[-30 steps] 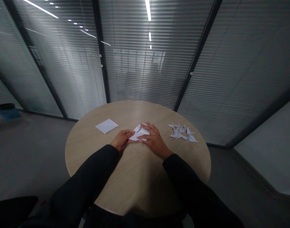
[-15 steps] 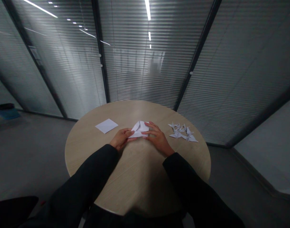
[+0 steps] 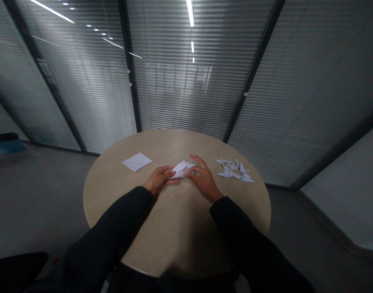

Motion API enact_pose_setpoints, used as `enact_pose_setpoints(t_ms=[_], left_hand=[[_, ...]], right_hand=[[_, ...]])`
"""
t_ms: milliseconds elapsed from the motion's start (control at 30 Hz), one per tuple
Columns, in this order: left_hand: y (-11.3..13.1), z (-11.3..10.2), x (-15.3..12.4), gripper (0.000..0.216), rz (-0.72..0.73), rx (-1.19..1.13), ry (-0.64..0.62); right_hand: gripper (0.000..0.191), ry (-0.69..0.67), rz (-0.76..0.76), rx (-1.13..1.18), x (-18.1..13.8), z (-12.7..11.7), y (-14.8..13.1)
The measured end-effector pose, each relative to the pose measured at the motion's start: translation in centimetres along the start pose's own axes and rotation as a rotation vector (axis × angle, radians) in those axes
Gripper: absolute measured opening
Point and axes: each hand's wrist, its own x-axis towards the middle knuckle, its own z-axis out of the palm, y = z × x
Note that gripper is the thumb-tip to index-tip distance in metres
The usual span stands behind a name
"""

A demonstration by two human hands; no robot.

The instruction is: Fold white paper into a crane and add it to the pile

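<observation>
A partly folded piece of white paper (image 3: 180, 168) is held between my two hands over the middle of the round table. My left hand (image 3: 159, 178) grips its left end, thumb on top and fingers beneath. On the right end, my right hand (image 3: 202, 178) pinches the paper between thumb and fingers, with one finger raised. To the left lies a flat white sheet of paper (image 3: 137, 162). Several white folded paper cranes (image 3: 233, 168) sit in a cluster to the right of my right hand.
The round wooden table (image 3: 171, 228) stands close to glass partitions with blinds (image 3: 186, 106). Over on the far left, a blue bin with a black liner (image 3: 8, 142) is on the floor. A white wall (image 3: 354, 195) is at the right.
The folded paper has become narrower and more pointed, its upper flap now lying lower. My right hand's fingers have drawn together on its right end, with one finger lifted.
</observation>
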Motion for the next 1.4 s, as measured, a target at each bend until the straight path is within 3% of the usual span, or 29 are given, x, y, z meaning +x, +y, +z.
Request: enact_pose_setpoints(t_ms=[233,333,400,567,733,967,1167,1400], left_hand=[[-0.7,-0.1,0.1,0.022,0.043,0.082,-0.111],[-1.0,-0.4,0.4,0.031,0.05,0.132,-0.159],[-1.1,-0.6,0.6,0.034,0.05,0.164,-0.18],[-1.0,-0.7,0.7,0.038,0.081,0.238,-0.193],[-0.2,-0.2,0.1,0.041,0.14,0.305,-0.147],[0.5,0.4,-0.2,0.042,0.196,0.27,-0.113],[0.3,0.5,-0.1,0.036,0.232,0.265,-0.038],[0.1,0.6,0.0,0.035,0.222,0.239,-0.008]], right_hand=[[0.025,0.114,0.216,0.112,-0.2,1.1,1.0],[0.054,0.096,0.195,0.094,-0.1,1.0,0.7],[0.064,0.0,0.103,0.042,-0.1,0.7,0.1],[0.032,-0.246,0.006,-0.144,-0.3,0.5,-0.8],[0.022,-0.164,0.091,-0.043,-0.3,0.6,-0.9],[0.03,-0.072,0.367,0.29,-0.3,1.6,0.0],[0.032,-0.21,0.443,0.515,-0.6,2.3,-0.1],[0.034,-0.222,0.511,0.586,-0.5,2.4,-0.6]])
